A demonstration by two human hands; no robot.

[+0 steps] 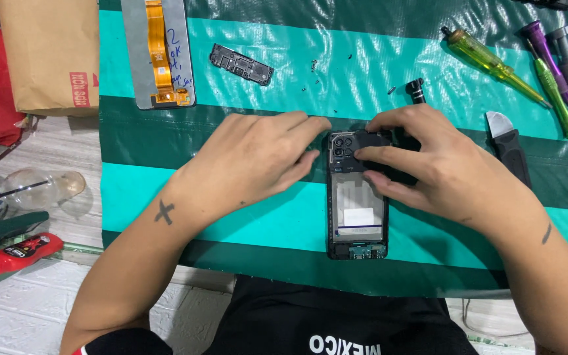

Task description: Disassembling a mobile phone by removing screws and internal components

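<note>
Opened phone [357, 204] lies back-up on the green striped mat [244, 217], centre of view, both hands on its top end. Left hand [248, 164] rests flat with fingers loosely bent, fingertips against the phone's top-left corner; right hand [438, 164] has fingers curled, pressing a black cover piece [369, 141] near the camera cluster. Screwdrivers [547, 72] lie top right, a screen panel [159, 52] top left.

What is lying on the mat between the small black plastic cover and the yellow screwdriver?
In the head view, between the black cover and yellow screwdriver lie only a few tiny dark screws on the striped mat.
</note>
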